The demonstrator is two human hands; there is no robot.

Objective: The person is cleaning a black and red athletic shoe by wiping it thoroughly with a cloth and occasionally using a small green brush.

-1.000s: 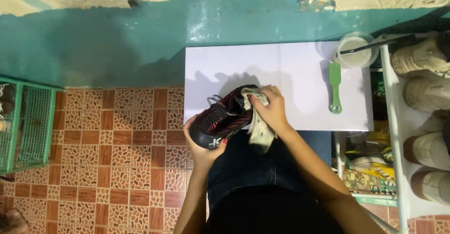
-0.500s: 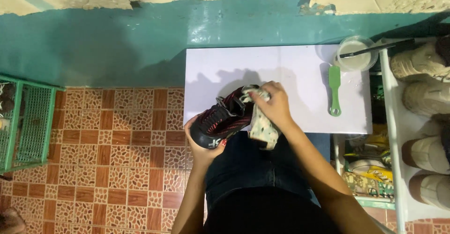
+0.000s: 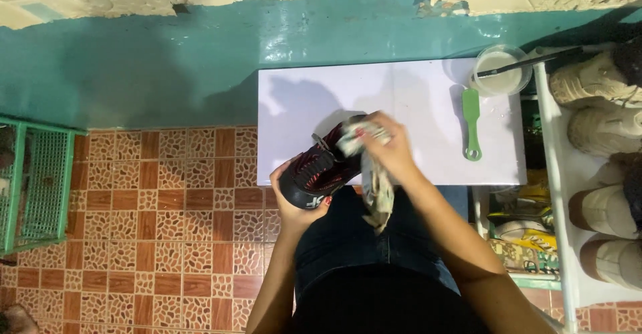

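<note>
Head view — black shoe [image 3: 319, 171] cupped in left hand [image 3: 294, 203], rag-wrapped right hand [image 3: 388, 148] on top

Left hand [image 3: 294, 203] cupped palm-up with fingers curled, right hand [image 3: 388, 148] closed in a grip, both forearms angled inward

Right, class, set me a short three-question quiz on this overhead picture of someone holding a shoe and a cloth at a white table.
1. True or false: the left hand holds the dark shoe by one end.
2. What does the right hand press against the shoe?
A. the green brush
B. a crumpled cloth
C. a stick
3. Fill in: the green brush lies on the white table just below the clear ____ of whitish liquid.

Key
1. True.
2. B, the crumpled cloth, which hangs down over the person's lap.
3. Bowl; a dark stick rests across it.
</note>
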